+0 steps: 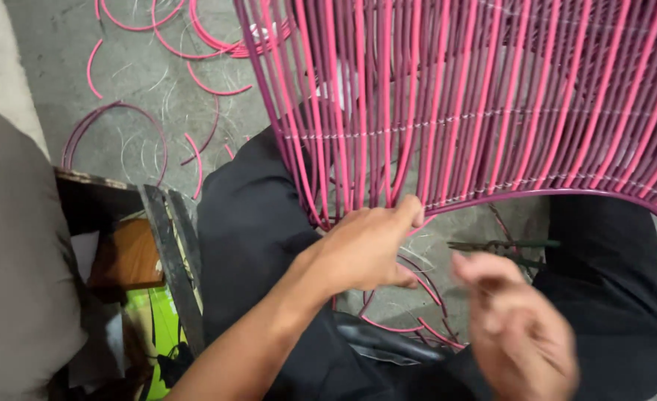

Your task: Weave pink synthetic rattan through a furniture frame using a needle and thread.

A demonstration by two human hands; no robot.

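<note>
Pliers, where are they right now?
Head view, right of centre: the pliers lie on the concrete floor under the pink woven frame, just above the blurred right hand.

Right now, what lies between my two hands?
In the head view, loose pink cords curve over bare concrete floor between left hand and blurred right hand.

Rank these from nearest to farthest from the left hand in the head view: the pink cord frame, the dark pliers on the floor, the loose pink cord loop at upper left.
1. Pink cord frame: touched by the left hand.
2. Dark pliers: right, on the floor.
3. Loose pink cord loop: far upper left.
</note>
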